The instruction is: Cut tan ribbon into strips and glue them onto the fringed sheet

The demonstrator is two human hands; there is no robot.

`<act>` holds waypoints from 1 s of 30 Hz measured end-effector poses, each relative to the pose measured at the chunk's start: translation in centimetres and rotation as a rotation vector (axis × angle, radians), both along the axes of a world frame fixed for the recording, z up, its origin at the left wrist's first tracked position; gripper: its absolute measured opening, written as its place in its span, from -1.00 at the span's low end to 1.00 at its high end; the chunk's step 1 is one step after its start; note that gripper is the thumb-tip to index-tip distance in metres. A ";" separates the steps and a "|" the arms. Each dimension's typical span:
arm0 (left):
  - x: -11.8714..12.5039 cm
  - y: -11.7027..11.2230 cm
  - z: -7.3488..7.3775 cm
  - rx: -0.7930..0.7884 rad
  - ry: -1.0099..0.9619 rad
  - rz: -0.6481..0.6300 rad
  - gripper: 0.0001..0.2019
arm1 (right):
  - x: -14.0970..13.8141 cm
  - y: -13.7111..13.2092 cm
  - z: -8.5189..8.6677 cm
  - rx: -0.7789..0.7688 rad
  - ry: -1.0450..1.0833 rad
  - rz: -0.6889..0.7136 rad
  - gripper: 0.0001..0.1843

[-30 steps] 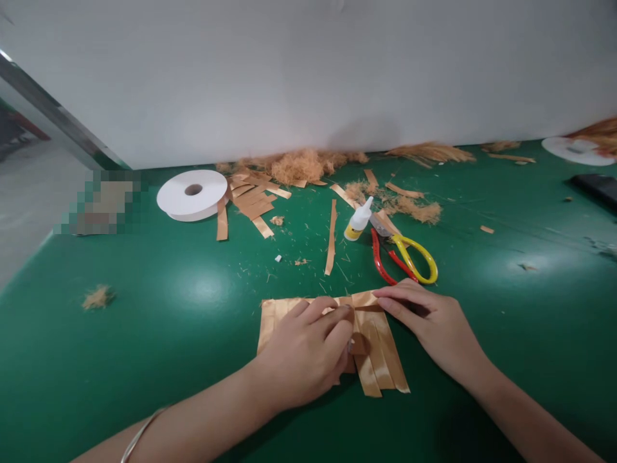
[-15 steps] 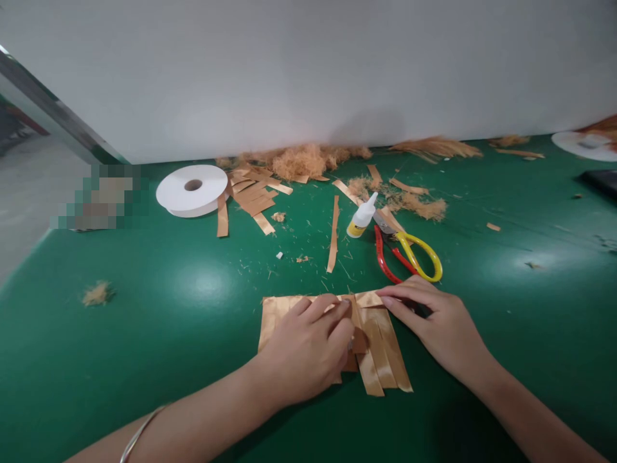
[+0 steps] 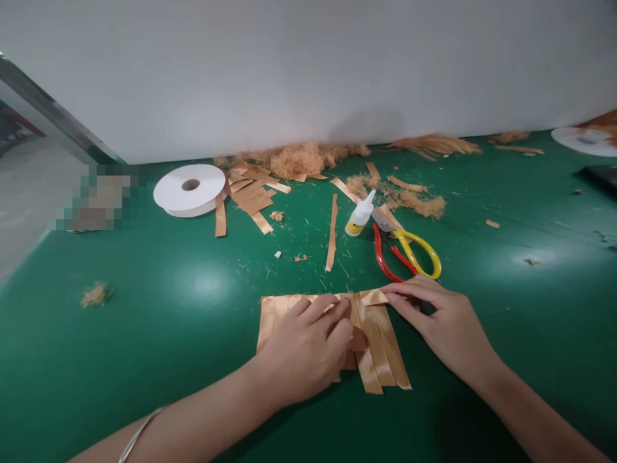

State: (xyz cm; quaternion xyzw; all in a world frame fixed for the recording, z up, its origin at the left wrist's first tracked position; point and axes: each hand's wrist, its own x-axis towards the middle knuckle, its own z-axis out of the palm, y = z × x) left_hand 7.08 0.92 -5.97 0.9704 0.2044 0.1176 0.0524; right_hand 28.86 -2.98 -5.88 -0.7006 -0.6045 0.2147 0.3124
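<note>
A row of tan ribbon strips [image 3: 380, 350] lies side by side on the green table [image 3: 144, 321], joined along a top band. My left hand [image 3: 303, 350] rests on the strips with its fingers curled and pressing down near the middle. My right hand [image 3: 441, 325] holds the right end of the top band, whose tip is lifted and folded between thumb and fingers.
Red and yellow scissors [image 3: 407, 254] and a small glue bottle [image 3: 360, 218] lie just behind my hands. A white tape roll [image 3: 189, 190] sits at the back left beside loose ribbon strips [image 3: 253, 199]. Frayed fibre heaps [image 3: 303, 159] line the white wall. Another white roll [image 3: 583, 140] lies far right.
My right hand has folded the right end of the top band up a little. My left hand stays pressed on the strips. The view has shifted slightly.
</note>
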 end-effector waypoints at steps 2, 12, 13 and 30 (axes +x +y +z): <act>0.0 0.0 -0.1 0.004 -0.001 -0.001 -0.80 | 0.0 -0.1 0.0 -0.004 -0.005 0.000 -0.75; 0.0 0.0 0.1 0.001 -0.005 -0.002 -0.81 | 0.3 -0.1 -0.1 0.002 -0.015 -0.015 -0.75; 0.0 0.0 0.1 0.000 -0.011 -0.001 -0.81 | 0.4 -0.2 -0.1 0.010 -0.016 -0.016 -0.75; 0.1 0.0 0.2 -0.007 -0.004 0.001 -0.78 | 0.9 -1.2 0.5 0.151 0.143 -0.115 -0.87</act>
